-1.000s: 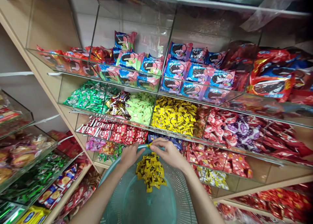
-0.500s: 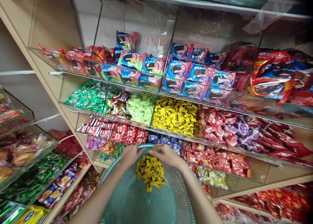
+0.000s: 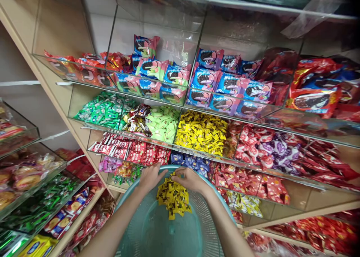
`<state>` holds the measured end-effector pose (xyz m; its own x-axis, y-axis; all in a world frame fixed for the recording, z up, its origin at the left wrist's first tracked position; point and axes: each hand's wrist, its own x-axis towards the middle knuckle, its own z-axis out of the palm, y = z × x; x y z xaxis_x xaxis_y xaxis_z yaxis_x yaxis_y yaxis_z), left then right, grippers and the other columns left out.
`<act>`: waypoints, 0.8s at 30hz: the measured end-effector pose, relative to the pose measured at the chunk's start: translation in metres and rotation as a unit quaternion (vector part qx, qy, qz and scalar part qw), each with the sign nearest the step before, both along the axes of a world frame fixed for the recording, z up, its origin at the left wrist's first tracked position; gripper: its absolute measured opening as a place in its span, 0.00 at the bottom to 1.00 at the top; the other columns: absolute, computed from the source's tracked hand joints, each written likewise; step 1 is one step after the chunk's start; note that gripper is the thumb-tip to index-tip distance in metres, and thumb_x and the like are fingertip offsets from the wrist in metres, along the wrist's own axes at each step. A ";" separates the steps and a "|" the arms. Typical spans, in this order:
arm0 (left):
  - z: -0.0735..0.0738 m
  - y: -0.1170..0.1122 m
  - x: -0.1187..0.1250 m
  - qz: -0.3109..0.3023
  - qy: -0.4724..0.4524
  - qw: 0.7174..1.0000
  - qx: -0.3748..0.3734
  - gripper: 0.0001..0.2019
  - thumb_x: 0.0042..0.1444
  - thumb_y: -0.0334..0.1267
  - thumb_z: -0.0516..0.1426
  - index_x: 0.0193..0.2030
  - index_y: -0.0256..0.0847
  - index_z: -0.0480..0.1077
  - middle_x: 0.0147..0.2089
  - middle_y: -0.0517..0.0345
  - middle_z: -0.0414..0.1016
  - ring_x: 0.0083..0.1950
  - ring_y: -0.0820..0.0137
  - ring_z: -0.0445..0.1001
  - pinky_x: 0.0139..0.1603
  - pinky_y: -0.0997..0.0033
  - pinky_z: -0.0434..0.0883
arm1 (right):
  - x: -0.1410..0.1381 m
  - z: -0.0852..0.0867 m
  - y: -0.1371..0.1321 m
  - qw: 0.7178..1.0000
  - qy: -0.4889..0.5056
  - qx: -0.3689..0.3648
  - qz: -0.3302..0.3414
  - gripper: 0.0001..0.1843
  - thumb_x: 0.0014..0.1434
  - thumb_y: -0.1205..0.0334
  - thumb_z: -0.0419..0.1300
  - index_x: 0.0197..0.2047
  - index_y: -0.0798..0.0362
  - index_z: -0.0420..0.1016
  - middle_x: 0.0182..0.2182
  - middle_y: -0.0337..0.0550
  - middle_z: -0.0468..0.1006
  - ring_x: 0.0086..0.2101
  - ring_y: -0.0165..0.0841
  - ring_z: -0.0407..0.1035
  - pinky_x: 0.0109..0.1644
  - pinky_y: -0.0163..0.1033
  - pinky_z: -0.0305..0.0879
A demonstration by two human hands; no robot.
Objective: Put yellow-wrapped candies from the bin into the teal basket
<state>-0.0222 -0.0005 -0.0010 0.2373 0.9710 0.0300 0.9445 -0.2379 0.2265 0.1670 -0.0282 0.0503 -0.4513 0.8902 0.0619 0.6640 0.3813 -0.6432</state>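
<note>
A green plastic basket (image 3: 132, 227) with perforated walls sits in front of me, below the shelves. My left hand (image 3: 149, 178) is closed over its far rim. Inside, a small heap of yellow-wrapped candies (image 3: 173, 199) lies against the far wall. My right hand (image 3: 190, 179) is at the far rim, just right of the heap, its thumb and fingers pinched on a yellow-wrapped candy. The fingers partly hide that piece. Directly above the basket, a clear shelf bin holds a large pile of the same yellow candies (image 3: 201, 133).
Clear-fronted bins hold green candies (image 3: 99, 109), pale green candies (image 3: 163, 124) and red and purple candies (image 3: 267, 148). Packaged cookies (image 3: 204, 79) stand on the shelf above. Another shelf rack (image 3: 30, 167) borders the left side. A slanted wooden panel (image 3: 56, 99) divides the racks.
My right fingers have shifted slightly at the far rim, and a bit of yellow wrapper now shows between them. My left hand and the basket have stayed in place.
</note>
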 end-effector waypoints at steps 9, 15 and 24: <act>0.002 0.000 0.000 0.005 0.007 1.000 -0.007 0.27 0.57 0.59 0.38 0.48 0.42 0.64 0.39 0.49 0.75 0.40 0.60 0.74 0.37 0.67 0.64 | -0.002 -0.003 -0.004 0.999 0.006 -0.009 0.032 0.14 0.54 0.52 0.57 0.25 0.50 0.77 0.24 0.39 0.76 0.29 0.33 0.68 0.34 0.36 0.62; 0.003 -0.001 0.001 0.008 0.011 1.000 -0.011 0.28 0.57 0.59 0.37 0.48 0.42 0.64 0.40 0.48 0.75 0.40 0.60 0.74 0.39 0.66 0.64 | -0.002 -0.002 -0.005 0.999 -0.028 -0.031 0.029 0.18 0.54 0.52 0.56 0.19 0.52 0.75 0.20 0.38 0.74 0.23 0.29 0.64 0.28 0.34 0.58; 0.003 -0.001 0.000 0.000 0.017 1.000 0.005 0.26 0.58 0.58 0.37 0.45 0.42 0.64 0.37 0.50 0.76 0.39 0.60 0.75 0.35 0.68 0.65 | -0.007 0.028 -0.010 0.996 0.055 0.062 0.031 0.16 0.61 0.55 0.50 0.32 0.52 0.77 0.32 0.41 0.77 0.34 0.31 0.70 0.40 0.36 0.63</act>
